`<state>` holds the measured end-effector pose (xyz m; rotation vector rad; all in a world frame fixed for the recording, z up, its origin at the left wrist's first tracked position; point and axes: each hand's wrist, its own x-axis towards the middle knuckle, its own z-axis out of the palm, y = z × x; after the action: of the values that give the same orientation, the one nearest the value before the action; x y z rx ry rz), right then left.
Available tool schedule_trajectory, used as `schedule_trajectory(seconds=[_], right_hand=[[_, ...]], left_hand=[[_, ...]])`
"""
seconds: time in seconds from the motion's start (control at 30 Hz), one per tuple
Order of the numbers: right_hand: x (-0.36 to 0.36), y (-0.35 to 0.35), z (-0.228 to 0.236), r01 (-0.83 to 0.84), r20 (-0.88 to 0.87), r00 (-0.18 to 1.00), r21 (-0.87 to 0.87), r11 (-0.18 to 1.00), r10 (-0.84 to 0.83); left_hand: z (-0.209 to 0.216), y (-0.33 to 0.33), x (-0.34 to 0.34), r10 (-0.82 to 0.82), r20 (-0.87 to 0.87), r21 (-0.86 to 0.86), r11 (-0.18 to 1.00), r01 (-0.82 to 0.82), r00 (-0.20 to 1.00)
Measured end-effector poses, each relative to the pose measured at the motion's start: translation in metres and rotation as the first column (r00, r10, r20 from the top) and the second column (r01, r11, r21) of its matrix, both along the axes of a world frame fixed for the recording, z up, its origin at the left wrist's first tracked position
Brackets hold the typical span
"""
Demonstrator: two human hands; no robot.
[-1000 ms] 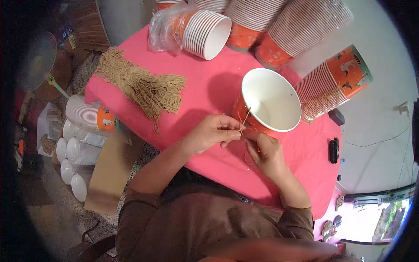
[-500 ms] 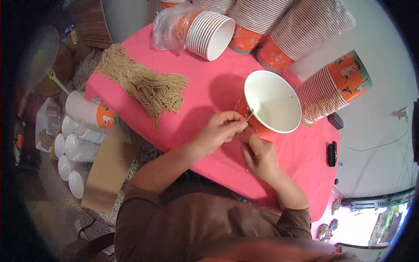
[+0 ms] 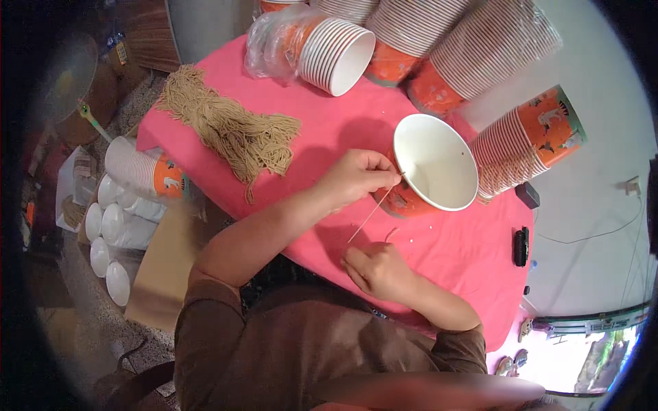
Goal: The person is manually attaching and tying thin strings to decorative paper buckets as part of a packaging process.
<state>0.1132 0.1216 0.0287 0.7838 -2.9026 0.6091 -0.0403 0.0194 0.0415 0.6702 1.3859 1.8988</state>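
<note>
Seen from my head, a pink-covered surface (image 3: 329, 130) spreads around the white-lined tub (image 3: 445, 164), with a leaning stack of tubs (image 3: 504, 154) to its right and a hank of yarn (image 3: 229, 127) off to its left. I'd do well to pin the string (image 3: 370, 215) firmly at the tub's rim and draw it evenly, without tipping the tub. My left hand (image 3: 360, 177) pinches it by the near-left rim; my right hand (image 3: 379, 271), nearer me than the tub, is curled closed on the lower end, so the string runs straight between both hands, outside the tub's wall

Small workroom: stacked paper buckets (image 3: 528, 140), cord bundle (image 3: 229, 127), table (image 3: 473, 274).
</note>
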Motion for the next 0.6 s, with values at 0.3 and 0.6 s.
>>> schedule_trajectory(seconds=[0.3, 0.6], right_hand=[[0.003, 0.006, -0.004, 0.059, 0.012, 0.998, -0.078, 0.995, -0.059], [0.0, -0.002, -0.01, -0.095, -0.141, 0.988, -0.207, 0.974, 0.066]], left_hand=[[-0.013, -0.001, 0.006, -0.074, 0.119, 0.028, 0.997, 0.071, 0.99], [-0.008, 0.013, 0.018, 0.064, 0.214, 0.118, 0.989, -0.09, 0.975]])
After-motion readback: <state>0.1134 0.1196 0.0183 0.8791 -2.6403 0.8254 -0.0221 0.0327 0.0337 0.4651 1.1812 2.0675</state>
